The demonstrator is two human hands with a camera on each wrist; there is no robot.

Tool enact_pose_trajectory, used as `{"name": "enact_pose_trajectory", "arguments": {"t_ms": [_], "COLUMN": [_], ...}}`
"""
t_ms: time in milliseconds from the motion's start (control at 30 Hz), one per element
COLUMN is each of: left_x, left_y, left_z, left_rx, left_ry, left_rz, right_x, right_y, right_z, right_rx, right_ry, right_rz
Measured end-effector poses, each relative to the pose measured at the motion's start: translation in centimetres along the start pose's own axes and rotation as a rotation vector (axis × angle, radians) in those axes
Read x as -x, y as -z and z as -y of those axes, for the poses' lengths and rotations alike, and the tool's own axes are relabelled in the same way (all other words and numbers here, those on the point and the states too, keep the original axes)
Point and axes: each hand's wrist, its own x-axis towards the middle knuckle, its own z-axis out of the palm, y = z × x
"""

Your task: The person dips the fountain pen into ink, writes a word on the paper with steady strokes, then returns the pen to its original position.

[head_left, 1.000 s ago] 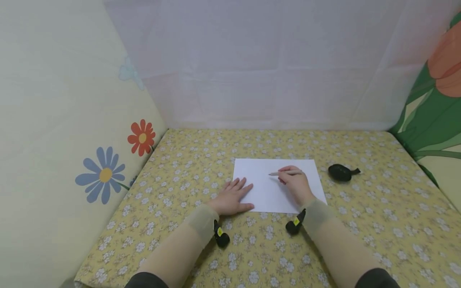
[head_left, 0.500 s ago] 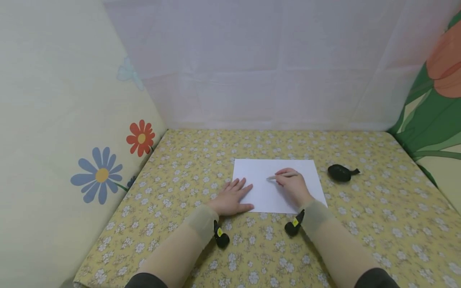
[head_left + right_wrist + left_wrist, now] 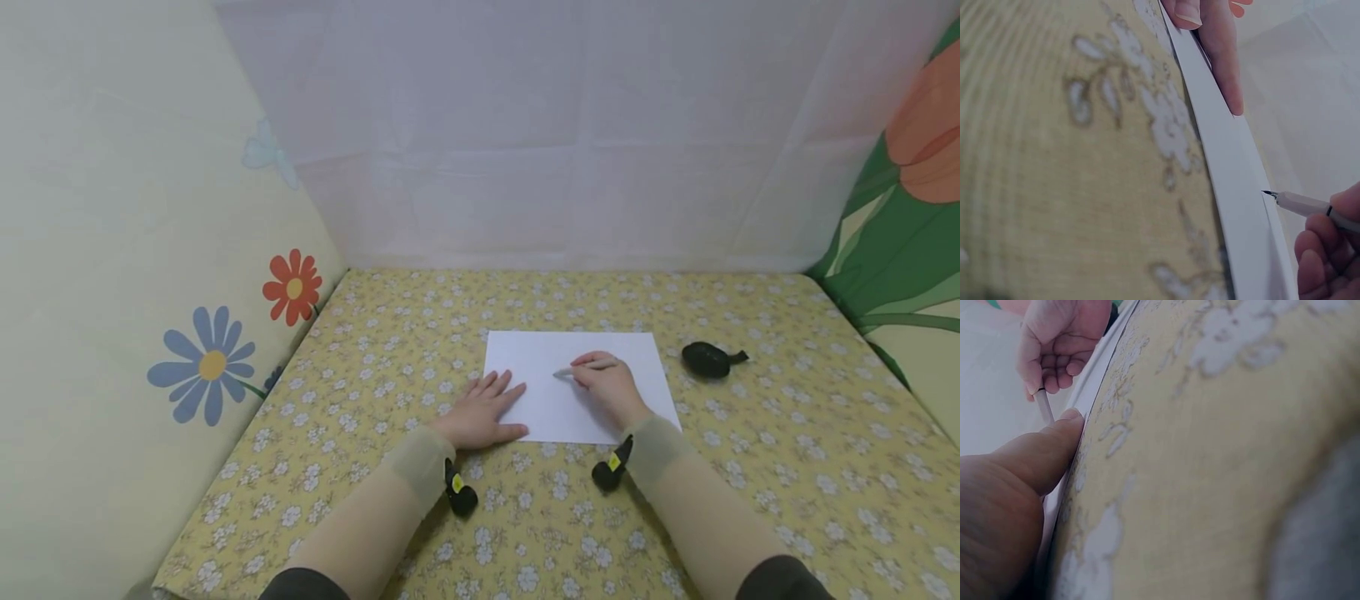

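Pen (image 3: 1302, 204): shifted slightly toward me and leftward over the sheet (image 3: 553, 408) since a second ago; contact, I can't tell.
Right hand (image 3: 611, 390): pinching it toward the writing end, presumably for control.
Left hand (image 3: 480, 414): spread over the sheet's left edge, likely against slipping.
Sheet: flat on flowered cloth (image 3: 532, 500), between my arms.
Black object (image 3: 707, 360): right of it, apart.

The place looked like a small screened-off booth; in what building could not be told. A creased pale sheet (image 3: 525, 142) closed the upper middle of the frame, a daisy-printed panel (image 3: 97, 242) the left, a tulip-printed panel (image 3: 911, 250) the right, bordering a yellow floral tabletop (image 3: 405, 325).
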Motion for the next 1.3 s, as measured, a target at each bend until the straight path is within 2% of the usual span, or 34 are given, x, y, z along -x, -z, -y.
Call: {"name": "enact_pose_trajectory", "arguments": {"t_ms": [233, 933, 1300], "left_x": [0.2, 0.2, 0.2], "left_y": [0.2, 0.2, 0.2], "left_z": [-0.1, 0.1, 0.1], "left_rx": [0.005, 0.006, 0.005], "left_ry": [-0.009, -0.026, -0.032], "left_rz": [0.002, -0.004, -0.003], "right_x": [0.0, 0.2, 0.3], "right_y": [0.4, 1.8, 2.7], "right_z": [-0.2, -0.4, -0.6], "right_rx": [0.008, 0.082, 0.065], "right_ry": [0.023, 0.006, -0.012], "right_rz": [-0.013, -0.051, -0.059]}}
